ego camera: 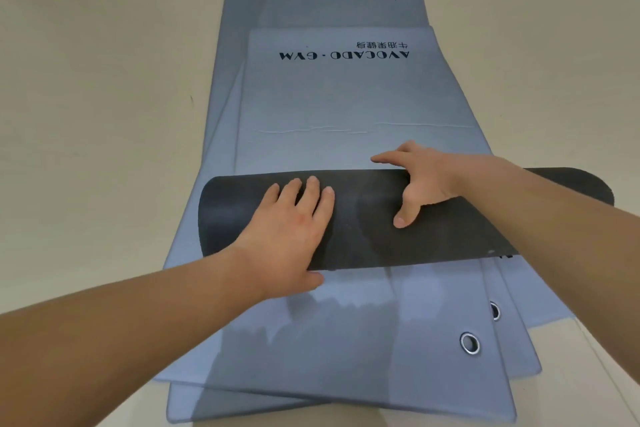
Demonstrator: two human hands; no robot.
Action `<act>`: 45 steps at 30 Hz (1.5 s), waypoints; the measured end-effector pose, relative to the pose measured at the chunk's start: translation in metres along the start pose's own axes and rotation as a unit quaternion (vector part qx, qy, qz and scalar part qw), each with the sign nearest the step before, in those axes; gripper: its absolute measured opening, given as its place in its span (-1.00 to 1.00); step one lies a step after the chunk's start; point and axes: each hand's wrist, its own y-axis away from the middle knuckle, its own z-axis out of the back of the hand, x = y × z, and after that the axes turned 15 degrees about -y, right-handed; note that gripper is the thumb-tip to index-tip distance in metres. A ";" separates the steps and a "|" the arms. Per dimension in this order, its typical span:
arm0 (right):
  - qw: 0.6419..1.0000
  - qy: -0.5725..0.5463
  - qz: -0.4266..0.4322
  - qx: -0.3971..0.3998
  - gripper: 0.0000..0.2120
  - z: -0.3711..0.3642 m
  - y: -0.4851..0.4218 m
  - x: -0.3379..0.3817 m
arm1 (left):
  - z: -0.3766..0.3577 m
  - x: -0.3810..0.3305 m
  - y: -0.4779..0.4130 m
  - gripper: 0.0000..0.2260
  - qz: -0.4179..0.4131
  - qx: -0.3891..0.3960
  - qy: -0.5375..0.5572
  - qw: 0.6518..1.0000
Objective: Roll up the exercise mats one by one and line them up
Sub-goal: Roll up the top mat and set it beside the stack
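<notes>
The top mat (346,97), blue-grey with black lettering, lies flat beyond the hands, its near end wound into a dark roll (450,218) beneath them, the left hand (291,229) pressing flat, grip open, the right hand (422,180) closing its grip over the roll's crest.

Stacked grey mats (346,104), top one half-rolled (381,218)
</notes>
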 end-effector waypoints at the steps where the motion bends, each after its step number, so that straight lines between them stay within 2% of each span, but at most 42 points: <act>1: 0.998 0.044 0.007 -0.047 0.13 -0.002 0.003 0.006 | -0.004 -0.001 -0.001 0.10 0.003 0.011 0.001 1.000; 4: 0.971 0.133 0.065 -0.187 -0.17 -0.012 0.019 0.018 | -0.016 0.005 -0.013 0.19 0.019 -0.003 0.019 1.000; 6: 0.961 0.170 0.091 -0.199 -0.40 -0.025 0.027 0.023 | -0.020 0.012 -0.024 0.22 0.028 -0.014 0.040 0.999; 7: 0.959 0.187 0.097 -0.191 -0.41 -0.033 0.030 0.023 | -0.020 0.017 -0.029 0.23 0.029 -0.019 0.047 0.998; 8: 0.958 0.202 0.094 -0.181 -0.33 -0.041 0.032 0.021 | -0.018 0.021 -0.034 0.23 0.029 -0.022 0.053 0.998; 9: 0.958 0.218 0.080 -0.168 -0.16 -0.047 0.032 0.019 | -0.016 0.026 -0.039 0.23 0.028 -0.026 0.058 0.998; 11: 0.957 0.252 0.044 -0.138 0.27 -0.055 0.032 0.012 | -0.013 0.033 -0.045 0.19 0.024 -0.033 0.058 0.997; 13: 0.951 0.272 0.024 -0.143 0.51 -0.068 0.029 0.002 | -0.014 0.033 -0.043 0.15 0.036 -0.053 0.026 0.998; 16: 0.944 0.265 0.047 -0.191 0.49 -0.076 0.018 -0.009 | -0.030 0.017 -0.028 0.10 0.048 -0.091 -0.049 0.994; 20: 0.944 0.223 0.098 -0.221 0.40 -0.062 0.005 -0.016 | -0.049 0.006 -0.024 0.23 0.046 -0.029 -0.055 0.997; 23: 0.938 0.238 0.085 -0.236 0.40 -0.062 -0.001 -0.017 | -0.050 0.004 -0.037 0.32 0.066 -0.006 -0.042 0.997; 25: 0.937 0.264 0.052 -0.224 0.48 -0.067 -0.005 -0.015 | -0.052 0.005 -0.045 0.31 0.085 -0.005 -0.047 0.995; 28: 0.937 0.269 0.045 -0.216 0.52 -0.066 -0.016 -0.011 | -0.052 0.013 -0.055 0.26 0.104 0.007 -0.050 0.993; 37: 0.952 0.235 0.092 -0.175 0.34 -0.032 -0.015 -0.011 | -0.027 0.040 -0.060 0.13 0.065 0.019 -0.006 0.998; 42: 0.975 0.196 0.089 -0.063 0.28 -0.024 0.012 -0.016 | -0.003 0.035 -0.033 0.08 -0.005 0.059 0.039 0.997; 45: 0.988 0.138 0.044 0.061 0.30 -0.022 0.028 -0.018 | 0.012 0.035 -0.018 -0.02 -0.065 0.141 0.119 0.981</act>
